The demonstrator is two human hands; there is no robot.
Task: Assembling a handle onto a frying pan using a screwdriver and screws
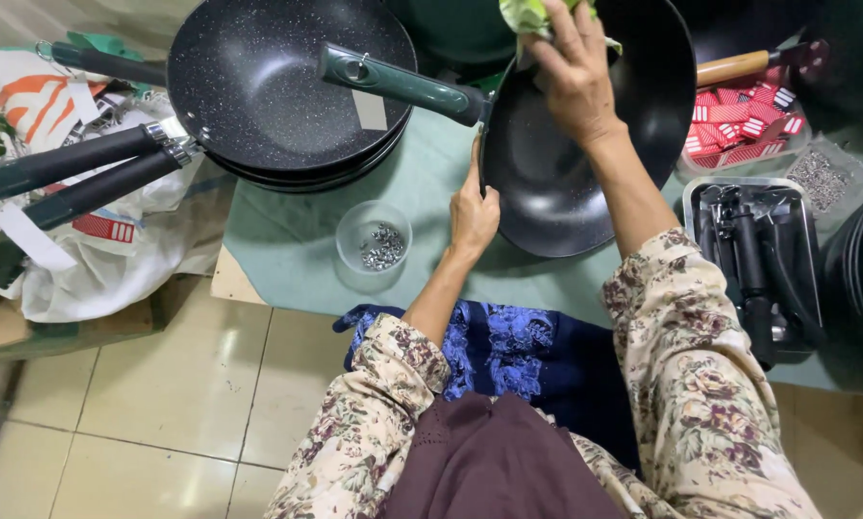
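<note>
A black speckled wok (pixel 556 183) with a dark green handle (pixel 402 85) stands tilted on the green cloth-covered table (pixel 287 250). My left hand (pixel 473 213) grips the wok's rim at its left edge. Inside the upper part of the wok, my right hand (pixel 574 72) presses a crumpled green cloth (pixel 527 13) against the surface. Both arms wear floral sleeves.
A stack of black pans (pixel 287 86) with dark handles lies at the left, over white bags. A clear cup of small metal screws (pixel 378 246) sits near my left hand. At the right are a metal tray of black handles (pixel 753 255), red packets (pixel 744 120) and a bag of screws (pixel 821 178).
</note>
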